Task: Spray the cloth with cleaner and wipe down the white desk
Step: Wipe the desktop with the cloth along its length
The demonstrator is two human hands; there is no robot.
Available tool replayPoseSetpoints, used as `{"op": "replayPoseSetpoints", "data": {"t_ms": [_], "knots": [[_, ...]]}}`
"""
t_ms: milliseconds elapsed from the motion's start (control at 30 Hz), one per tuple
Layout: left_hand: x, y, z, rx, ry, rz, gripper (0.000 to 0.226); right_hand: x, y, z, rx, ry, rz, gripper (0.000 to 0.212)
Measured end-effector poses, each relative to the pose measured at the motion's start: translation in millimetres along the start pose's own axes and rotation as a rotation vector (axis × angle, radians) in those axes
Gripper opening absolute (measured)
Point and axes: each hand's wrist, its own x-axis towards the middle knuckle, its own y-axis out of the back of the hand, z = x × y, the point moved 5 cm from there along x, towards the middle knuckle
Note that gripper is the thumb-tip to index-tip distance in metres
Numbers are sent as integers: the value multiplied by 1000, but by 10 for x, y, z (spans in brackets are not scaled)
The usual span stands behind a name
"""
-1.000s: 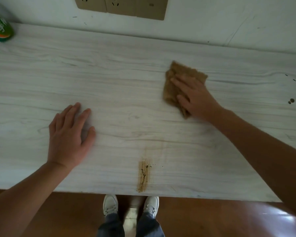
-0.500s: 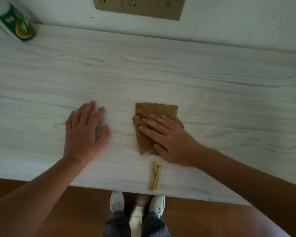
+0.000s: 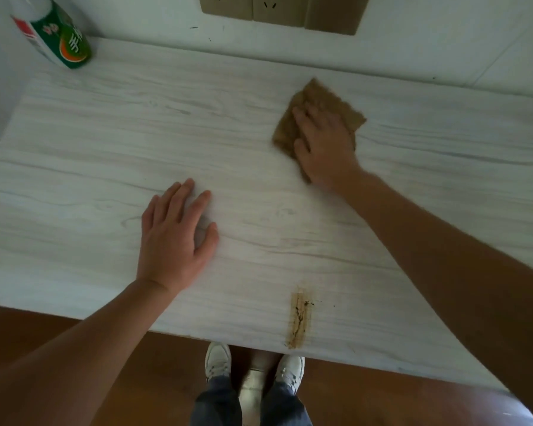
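Pressing the brown cloth [image 3: 328, 96] near the wall with my flat right hand [image 3: 323, 146], left hand [image 3: 173, 241] flat on the white desk [image 3: 105, 149], I may miss the brown stain [image 3: 299, 321] at the front edge.

place: home room | cues: white desk [image 3: 105, 155] against wall [image 3: 428, 47]; socket plate [image 3: 277, 10]; brown wood floor [image 3: 136, 379]

Brown cloth [image 3: 323, 96], perhaps folded, lies flat on the white desk [image 3: 105, 149].
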Motion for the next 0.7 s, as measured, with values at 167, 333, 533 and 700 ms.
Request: {"op": "replayPoseSetpoints", "data": {"t_ms": [167, 333, 533, 700], "knots": [[0, -13, -1, 11, 9, -23, 59, -1270, -230, -801, 40, 420, -169, 62], [8, 0, -4, 3, 3, 2, 58, -1073, -253, -601, -53, 585, -223, 59], [8, -15, -11, -3, -2, 28, 56, 301, 13, 14, 5, 110, -37, 62], [3, -18, -18, 1, -1, 22, 56, 618, -21, -415, 7, -46, -27, 59]]}}
